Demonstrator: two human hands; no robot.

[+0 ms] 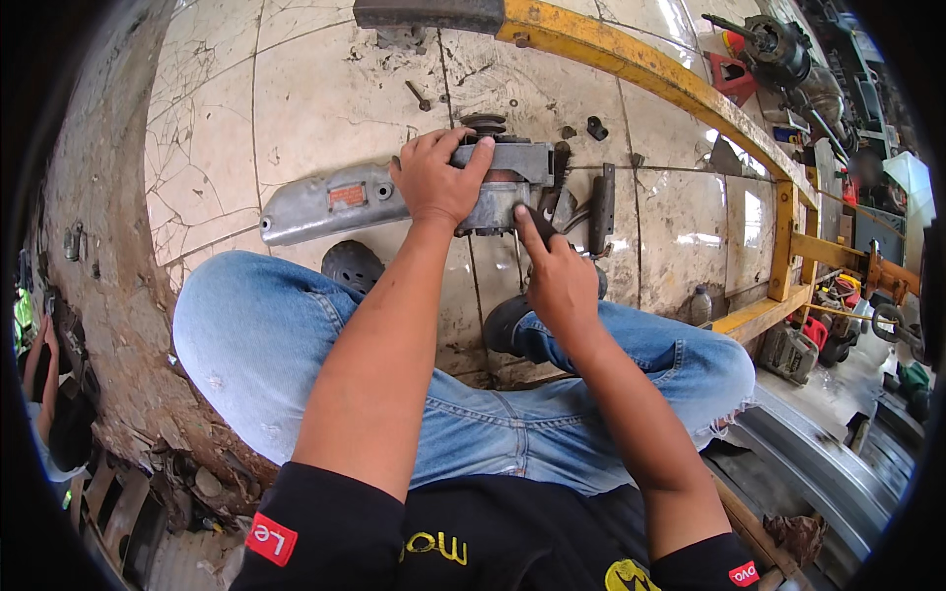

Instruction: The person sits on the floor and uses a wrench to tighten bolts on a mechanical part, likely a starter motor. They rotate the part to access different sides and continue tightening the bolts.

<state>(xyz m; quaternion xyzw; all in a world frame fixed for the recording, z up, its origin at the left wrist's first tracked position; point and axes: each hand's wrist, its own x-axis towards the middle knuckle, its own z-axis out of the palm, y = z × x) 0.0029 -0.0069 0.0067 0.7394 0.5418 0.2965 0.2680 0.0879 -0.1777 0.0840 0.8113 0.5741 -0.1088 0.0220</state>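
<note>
A grey metal alternator (490, 209) with a grooved pulley (484, 124) at its far end rests on the tiled floor between my feet. My left hand (439, 179) grips its upper left side, thumb near the pulley and fingers curled over the edge. At its lower right, my right hand (564, 284) stretches its index finger to the casing. Closed in this hand is a slim dark tool (539, 225); its kind and working end are hard to make out. A silver engine valve cover (301, 211) lies to the left, partly behind my left forearm.
Right of the alternator lie a dark toothed strip (562, 165) and a dark metal bracket (602, 209). A bolt (419, 96) is farther off. A yellow steel frame (670, 84) curves around the far and right sides. A small bottle (701, 305) stands near its base.
</note>
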